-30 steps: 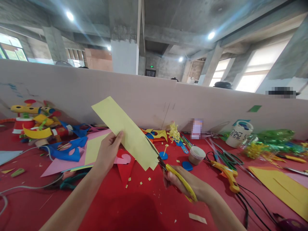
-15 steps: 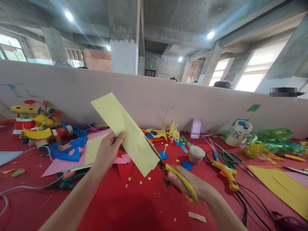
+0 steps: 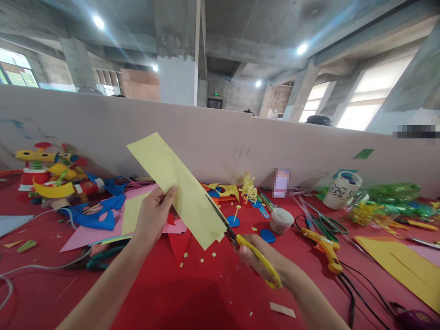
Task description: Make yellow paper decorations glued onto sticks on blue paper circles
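A long strip of pale yellow paper slants across the middle, raised above the red table. My left hand pinches its left edge, thumb on top and fingers behind. In my right hand is a pair of scissors with yellow handles. The dark blades lie along the strip's right edge, near its lower end, where a small notch shows. Below the strip, several tiny yellow paper squares are scattered on the red table.
Blue foam cutouts and pink sheets lie left. To the right are a glue gun, a small tub, green-handled scissors and yellow sheets. A white partition borders the back.
The paper strip and my left hand have shifted very slightly left and up. The scissors stay at the strip's right edge, with hardly any movement.
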Motion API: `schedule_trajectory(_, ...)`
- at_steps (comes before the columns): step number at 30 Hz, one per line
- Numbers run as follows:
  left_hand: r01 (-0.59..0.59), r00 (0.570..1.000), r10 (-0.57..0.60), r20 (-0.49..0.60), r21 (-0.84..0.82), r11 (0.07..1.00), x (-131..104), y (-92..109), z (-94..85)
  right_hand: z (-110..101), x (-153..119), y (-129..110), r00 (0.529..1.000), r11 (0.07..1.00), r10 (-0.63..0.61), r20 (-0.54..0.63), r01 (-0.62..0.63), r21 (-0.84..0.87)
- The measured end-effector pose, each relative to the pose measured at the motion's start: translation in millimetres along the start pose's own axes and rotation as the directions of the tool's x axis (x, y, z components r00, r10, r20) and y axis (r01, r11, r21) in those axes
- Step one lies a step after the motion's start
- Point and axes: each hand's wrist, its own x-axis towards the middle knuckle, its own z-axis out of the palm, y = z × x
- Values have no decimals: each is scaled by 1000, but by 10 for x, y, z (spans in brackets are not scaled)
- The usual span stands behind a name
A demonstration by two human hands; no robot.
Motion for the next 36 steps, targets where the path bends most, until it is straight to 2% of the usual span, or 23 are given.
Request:
schedule_trajectory(4,-15,1000,14,15,5,1000,3,-2,-2,8,6,-13,1000,999,29,1,-29,38)
schedule_trajectory(9,-26,1000,26,18,18,999,5,-4,-12,6,21,40,1000,1000,-6,-4,7,19)
schedule_trajectory(12,-8,1000,8,-6,5,1000,1,12,-10,4,43,95,1000,999,-31,-5,31,-8)
schedule_trajectory(16,29,999,-29,-46,-12,1000,-6,30,-10,12,63,112,1000,1000,-2,-21,3,8)
schedule_trajectory(21,9,997,-10,-76,-11,1000,-4,49,-6,15,79,159,999,999,29,-31,-28,22)
schedule_trajectory(26,4,1000,-3,18,-59,998,-2,85,8,-16,66,173,1000,1000,-12,-18,11,-26)
schedule_trajectory(32,35,993,-31,111,-29,999,-37,77,30,-51,-32,-141,997,990,-69,16,70,-120)
schedule_trajectory(36,23,988,-27,155,33,999,-59,56,47,-50,-56,-228,999,982,-49,15,51,-179)
